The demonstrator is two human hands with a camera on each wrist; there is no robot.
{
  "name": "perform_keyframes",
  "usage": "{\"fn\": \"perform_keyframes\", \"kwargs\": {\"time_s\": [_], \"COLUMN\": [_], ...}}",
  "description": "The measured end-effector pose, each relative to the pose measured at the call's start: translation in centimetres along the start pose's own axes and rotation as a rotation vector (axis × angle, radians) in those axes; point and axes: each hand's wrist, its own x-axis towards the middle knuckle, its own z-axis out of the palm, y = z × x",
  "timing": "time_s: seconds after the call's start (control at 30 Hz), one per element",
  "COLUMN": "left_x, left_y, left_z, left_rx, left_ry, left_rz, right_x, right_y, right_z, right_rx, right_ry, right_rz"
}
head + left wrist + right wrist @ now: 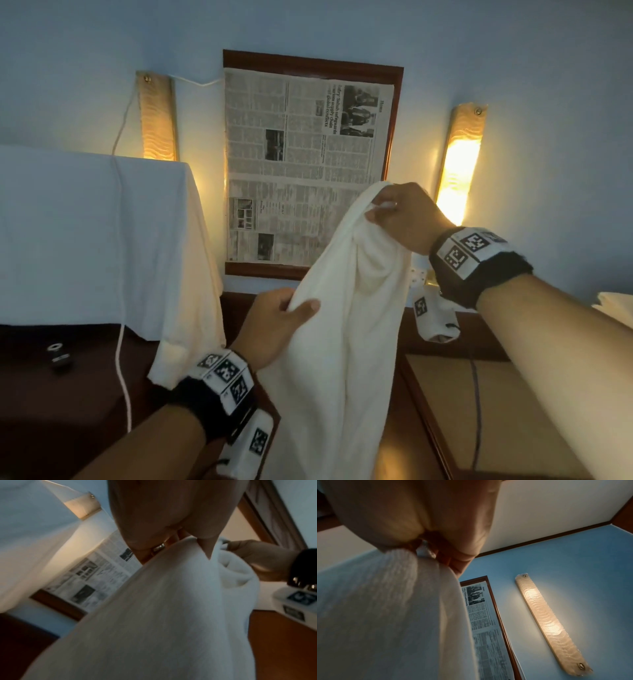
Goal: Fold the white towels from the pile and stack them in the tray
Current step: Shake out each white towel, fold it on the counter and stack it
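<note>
Pale blue wall (513, 51) glowing beside two lit amber wall lamps (457, 164), framed newspaper page (305, 164) reading "Home", both hands gripping a white terry towel (342, 325) hanging above the dark wooden surface (404, 448), right hand (404, 216) clutching its top corner, left hand (277, 322) pinching its edge lower down.

White towel (346, 325): soft cloth, matt, finely ribbed terry weave, plain in the right wrist view. Picture frame (394, 113): dark wood, slight sheen. Sheet inside: printed newspaper (301, 164), matt. Wall lamps (459, 161): textured wavy translucent panels with metal screws. Tabletop (404, 455): polished brown wood, glossy.
</note>
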Motion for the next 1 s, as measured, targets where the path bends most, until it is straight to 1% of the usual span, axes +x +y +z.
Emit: {"fn": "perform_keyframes", "kwargs": {"time_s": [0.2,0.37,0.43,0.5,0.57,0.6,0.63,0.67,0.73,0.77,0.8,0.83,0.87,0.9,0.93,1.0], "left_x": [-4.8,-7.7,-7.6,-7.0,-6.4,-6.2,-6.1,-5.9,-5.3,-5.0,-4.6,-4.3,-3.9,-3.4,-3.0,-2.2], "left_y": [-5.7,-9.6,-9.8,-9.2,-8.2,-7.7,-7.0,-6.6,-6.2,-5.9,-5.7,-5.5,-5.5,-5.4,-5.6,-6.4], "left_z": [-4.1,-7.2,-9.0,-11.4,-13.3,-13.8,-14.0,-14.1,-14.3,-14.4,-14.3,-14.2,-14.1,-13.9,-13.6,-13.4], "left_rx": [0.207,0.594,0.695,0.777,0.857,0.862,0.822,0.717,0.337,0.119,-0.077,-0.224,-0.312,-0.336,-0.307,-0.149], "left_ry": [-0.162,-0.264,-0.226,-0.13,0.031,0.137,0.258,0.384,0.589,0.64,0.664,0.67,0.656,0.627,0.596,0.517], "left_rz": [-0.055,-0.178,-0.218,-0.235,-0.242,-0.23,-0.216,-0.201,-0.191,-0.207,-0.241,-0.286,-0.325,-0.347,-0.353,-0.339], "right_x": [0.2,-2.2,-3.3,-4.4,-5.4,-6.0,-6.7,-7.4,-9.2,-10.3,-11.5,-12.6,-13.6,-14.7,-15.6,-17.6], "right_y": [-2.3,-2.2,-1.6,-0.5,1.2,2.1,3.0,3.8,5.2,5.8,6.4,7.0,7.6,8.2,8.8,10.0], "right_z": [0.5,1.7,2.4,2.9,3.3,3.3,3.4,3.4,3.6,3.9,4.2,4.7,5.3,5.8,6.3,7.3], "right_rx": [-0.086,-0.021,-0.044,-0.094,-0.123,-0.124,-0.126,-0.128,-0.12,-0.121,-0.135,-0.155,-0.173,-0.179,-0.177,-0.193], "right_ry": [0.023,0.154,0.184,0.186,0.168,0.153,0.136,0.12,0.103,0.099,0.093,0.077,0.053,0.026,0.002,-0.018], "right_rz": [0.026,0.182,0.231,0.273,0.323,0.348,0.368,0.389,0.433,0.446,0.451,0.448,0.446,0.461,0.485,0.538]}}
